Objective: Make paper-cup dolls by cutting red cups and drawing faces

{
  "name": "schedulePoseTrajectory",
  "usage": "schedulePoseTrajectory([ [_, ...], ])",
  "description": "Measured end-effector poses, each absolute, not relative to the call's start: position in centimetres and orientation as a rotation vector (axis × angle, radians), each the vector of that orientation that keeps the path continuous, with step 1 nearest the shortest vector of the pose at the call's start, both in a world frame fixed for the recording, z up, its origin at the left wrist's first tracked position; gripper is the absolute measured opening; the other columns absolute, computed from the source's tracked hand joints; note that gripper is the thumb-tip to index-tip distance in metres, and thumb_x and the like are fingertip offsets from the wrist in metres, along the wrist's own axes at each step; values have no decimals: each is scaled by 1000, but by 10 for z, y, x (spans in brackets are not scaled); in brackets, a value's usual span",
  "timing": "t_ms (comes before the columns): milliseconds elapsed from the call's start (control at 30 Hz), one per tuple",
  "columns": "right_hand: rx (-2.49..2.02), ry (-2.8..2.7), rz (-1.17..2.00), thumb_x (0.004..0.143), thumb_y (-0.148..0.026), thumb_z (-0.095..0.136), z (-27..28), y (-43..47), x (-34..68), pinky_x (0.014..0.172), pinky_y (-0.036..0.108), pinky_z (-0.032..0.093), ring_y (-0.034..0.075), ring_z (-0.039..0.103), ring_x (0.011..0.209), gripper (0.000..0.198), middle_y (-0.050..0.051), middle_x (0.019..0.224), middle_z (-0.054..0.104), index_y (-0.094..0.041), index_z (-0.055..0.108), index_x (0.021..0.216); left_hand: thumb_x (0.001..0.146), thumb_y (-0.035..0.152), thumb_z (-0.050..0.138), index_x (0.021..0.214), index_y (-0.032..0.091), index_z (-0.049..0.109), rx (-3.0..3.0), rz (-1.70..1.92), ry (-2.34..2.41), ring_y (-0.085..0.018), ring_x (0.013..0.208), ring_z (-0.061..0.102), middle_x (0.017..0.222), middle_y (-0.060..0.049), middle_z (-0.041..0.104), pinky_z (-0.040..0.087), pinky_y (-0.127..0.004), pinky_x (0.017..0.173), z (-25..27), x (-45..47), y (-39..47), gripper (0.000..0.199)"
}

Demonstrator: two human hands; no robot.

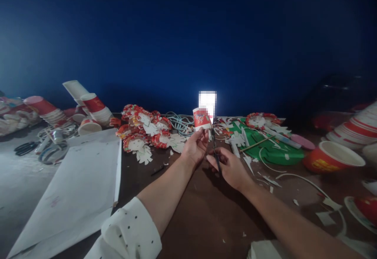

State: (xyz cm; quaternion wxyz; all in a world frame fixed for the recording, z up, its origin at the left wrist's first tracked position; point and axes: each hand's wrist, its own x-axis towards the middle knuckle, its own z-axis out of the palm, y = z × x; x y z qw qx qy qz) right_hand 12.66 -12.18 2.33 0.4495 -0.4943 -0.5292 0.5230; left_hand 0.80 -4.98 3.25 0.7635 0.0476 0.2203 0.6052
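Between the fingers of my left hand is a red and white paper cup, raised above the brown table. My right hand is closed around dark scissors, which point up toward the cup's right side. Whether the blades touch the cup I cannot tell. Left of my hands lies a pile of red and white paper cutouts with frilled edges and drawn faces. White paper scraps are scattered to the right of my right hand.
Stacked paper cups lean at the left behind a large white board. A green sheet with clutter lies at the right, near an upright red cup. Pale cables coil at the back, before a dark blue wall.
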Motion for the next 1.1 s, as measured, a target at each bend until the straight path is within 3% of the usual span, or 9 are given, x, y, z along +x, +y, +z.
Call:
schedulePoseTrajectory([
  [467, -1217, -1308, 1193, 69, -47, 71, 32, -119, 128, 48, 27, 42, 15, 55, 51, 36, -2, 59, 60, -21, 63, 92, 81, 14, 61, 80, 9, 60, 260, 1176, 532, -7, 53, 60, 70, -4, 64, 52, -16, 52, 25, 15, -57, 5],
  [1100, -1230, -1325, 1138, 73, -51, 67, 32, -120, 131, 47, 25, 42, 13, 52, 50, 36, -2, 61, 58, -20, 62, 91, 81, 10, 59, 79, 8, 60, 325, 1188, 541, -7, 56, 60, 70, -5, 63, 52, -16, 58, 26, 15, -58, 3],
])
